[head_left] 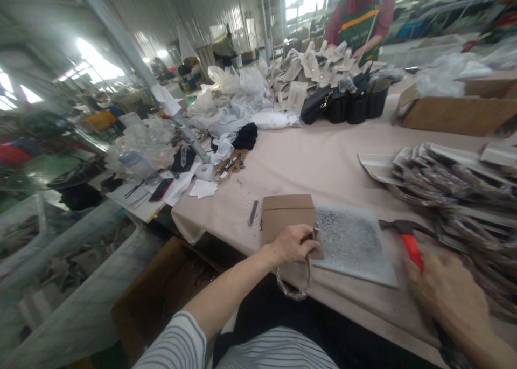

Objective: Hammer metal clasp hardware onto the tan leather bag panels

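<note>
- Tan panel [285,218], lower centre: the left hand [294,243] bends over its near right corner, fingers pinching a small metal tool [316,227].
- Right hand [450,285], lower right, wraps a red-handled hammer [411,247].
- Pinkish table [299,161] mid-frame; corrugated wall [189,21] and a person [359,27] at the top.
- The panel lies beneath and beyond the left hand.

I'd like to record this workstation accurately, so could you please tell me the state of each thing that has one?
Left hand, closed
Small metal piece, gripped in the left hand
Right hand, closed
Hammer, held by its handle
Brown panel, lying flat
Slab, flat, darkly speckled
Cardboard box, open
Phone, lying flat
</note>
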Motion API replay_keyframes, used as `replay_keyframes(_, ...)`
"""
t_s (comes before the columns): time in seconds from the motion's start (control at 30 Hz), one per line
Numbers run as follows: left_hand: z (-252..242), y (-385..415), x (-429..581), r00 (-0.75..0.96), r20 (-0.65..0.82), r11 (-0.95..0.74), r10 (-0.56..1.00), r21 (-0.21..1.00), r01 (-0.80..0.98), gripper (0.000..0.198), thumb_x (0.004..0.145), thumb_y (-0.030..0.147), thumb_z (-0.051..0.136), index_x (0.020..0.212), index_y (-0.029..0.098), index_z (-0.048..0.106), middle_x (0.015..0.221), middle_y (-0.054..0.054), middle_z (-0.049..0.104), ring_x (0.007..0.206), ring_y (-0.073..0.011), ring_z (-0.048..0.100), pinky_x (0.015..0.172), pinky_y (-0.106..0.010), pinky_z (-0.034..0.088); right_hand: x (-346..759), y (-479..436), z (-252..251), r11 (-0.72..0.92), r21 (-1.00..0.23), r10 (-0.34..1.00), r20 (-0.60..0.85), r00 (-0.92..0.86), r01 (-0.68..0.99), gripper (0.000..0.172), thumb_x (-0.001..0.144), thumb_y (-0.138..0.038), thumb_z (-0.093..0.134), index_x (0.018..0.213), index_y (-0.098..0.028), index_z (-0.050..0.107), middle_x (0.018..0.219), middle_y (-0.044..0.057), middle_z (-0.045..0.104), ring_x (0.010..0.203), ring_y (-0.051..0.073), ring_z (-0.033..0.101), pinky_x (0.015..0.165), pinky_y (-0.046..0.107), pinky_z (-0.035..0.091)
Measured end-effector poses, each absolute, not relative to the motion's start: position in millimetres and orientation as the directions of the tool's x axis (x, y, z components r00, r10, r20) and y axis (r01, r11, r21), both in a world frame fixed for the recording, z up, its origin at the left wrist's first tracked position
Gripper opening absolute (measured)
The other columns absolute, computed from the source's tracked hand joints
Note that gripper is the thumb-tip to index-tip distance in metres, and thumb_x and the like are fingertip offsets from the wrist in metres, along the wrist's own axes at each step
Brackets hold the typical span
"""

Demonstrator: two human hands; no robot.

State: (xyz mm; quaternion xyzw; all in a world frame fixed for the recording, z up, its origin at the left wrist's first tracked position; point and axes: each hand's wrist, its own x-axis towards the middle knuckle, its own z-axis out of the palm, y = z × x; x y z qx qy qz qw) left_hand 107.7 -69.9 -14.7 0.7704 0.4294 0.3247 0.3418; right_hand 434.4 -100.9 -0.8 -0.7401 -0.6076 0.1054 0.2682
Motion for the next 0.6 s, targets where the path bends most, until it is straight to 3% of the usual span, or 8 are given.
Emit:
replay_keyframes(0.1, -18, -72, 110, 0.409, 0.231, -0.425, 0.883, 0.764, 0.486, 0.007, 0.087, 0.023, 0.067, 0.09, 0.017, 0.066, 0.091, -0.006, 0.071, 0.087, -0.02, 0.068, 0.083, -0.029, 0.053, 389, -98, -7, 0.18, -0.399, 0.934, 0.355, -0.03, 0.899, 0.036, 0.091, -0.043, 0.05, 0.104, -0.014, 0.067, 0.118, 0.025, 0.062, 0.108, 0.039, 0.058, 0.087, 0.052, 0.046)
replay_keyframes(0.17, -21, -74, 111, 0.399, 0.239, -0.43, 0.885, 0.749, 0.505, 0.007, 0.087, 0.023, 0.066, 0.092, 0.018, 0.067, 0.095, -0.006, 0.072, 0.091, -0.0211, 0.068, 0.087, -0.031, 0.054, 349, -99, -17, 0.341, -0.376, 0.902, 0.389, -0.188, 0.862, 0.038, 0.094, -0.04, 0.049, 0.118, -0.014, 0.065, 0.123, 0.019, 0.064, 0.114, 0.033, 0.057, 0.097, 0.047, 0.045)
replay_keyframes(0.23, -24, -77, 112, 0.388, 0.24, -0.42, 0.89, 0.766, 0.488, 0.007, 0.087, 0.021, 0.065, 0.093, 0.019, 0.067, 0.097, -0.006, 0.072, 0.092, -0.021, 0.068, 0.089, -0.031, 0.055, 315, -101, -31, 0.442, -0.347, 0.873, 0.378, -0.308, 0.828, 0.035, 0.096, -0.033, 0.048, 0.124, -0.018, 0.063, 0.126, 0.015, 0.064, 0.115, 0.031, 0.057, 0.097, 0.046, 0.045)
replay_keyframes(0.3, -28, -78, 115, 0.322, 0.21, -0.339, 0.923, 0.84, 0.424, 0.008, 0.086, 0.02, 0.063, 0.092, 0.018, 0.068, 0.094, -0.006, 0.073, 0.089, -0.0201, 0.069, 0.088, -0.031, 0.056, 292, -104, -43, 0.454, -0.338, 0.87, 0.367, -0.329, 0.824, 0.032, 0.097, -0.028, 0.049, 0.123, -0.021, 0.065, 0.126, 0.012, 0.064, 0.113, 0.03, 0.057, 0.094, 0.047, 0.046)
replay_keyframes(0.4, -31, -71, 118, 0.087, 0.044, -0.059, 0.995, 0.982, 0.18, 0.016, 0.087, 0.031, 0.064, 0.091, 0.016, 0.069, 0.087, -0.006, 0.073, 0.08, -0.0192, 0.07, 0.079, -0.032, 0.058, 284, -107, -54, 0.434, -0.335, 0.879, 0.361, -0.312, 0.836, 0.031, 0.096, -0.026, 0.052, 0.123, -0.022, 0.066, 0.126, 0.012, 0.063, 0.114, 0.031, 0.056, 0.094, 0.047, 0.045)
replay_keyframes(0.5, -22, -51, 107, -0.089, -0.085, 0.075, 0.992, 0.991, -0.112, 0.034, 0.09, 0.048, 0.061, 0.095, 0.014, 0.066, 0.091, -0.009, 0.073, 0.076, -0.0197, 0.071, 0.071, -0.033, 0.059, 288, -105, -56, 0.432, -0.32, 0.879, 0.358, -0.315, 0.843, 0.028, 0.095, -0.026, 0.055, 0.12, -0.022, 0.067, 0.125, 0.011, 0.063, 0.114, 0.03, 0.056, 0.095, 0.046, 0.045)
replay_keyframes(0.57, -10, -36, 87, -0.121, -0.019, 0.009, 0.992, 0.997, -0.082, 0.034, 0.088, 0.047, 0.063, 0.096, 0.015, 0.067, 0.093, -0.009, 0.074, 0.08, -0.02, 0.072, 0.074, -0.032, 0.058, 290, -104, -54, 0.436, -0.307, 0.876, 0.359, -0.321, 0.846, 0.027, 0.095, -0.027, 0.056, 0.119, -0.022, 0.068, 0.124, 0.011, 0.063, 0.111, 0.03, 0.056, 0.093, 0.046, 0.046)
replay_keyframes(0.6, -3, -30, 73, -0.126, 0.029, -0.025, 0.992, 0.999, 0.032, 0.03, 0.087, 0.044, 0.065, 0.095, 0.015, 0.067, 0.091, -0.008, 0.074, 0.082, -0.0195, 0.071, 0.076, -0.031, 0.057, 290, -103, -53, 0.439, -0.302, 0.874, 0.362, -0.324, 0.846, 0.027, 0.095, -0.027, 0.056, 0.119, -0.022, 0.067, 0.124, 0.011, 0.063, 0.109, 0.029, 0.056, 0.092, 0.045, 0.046)
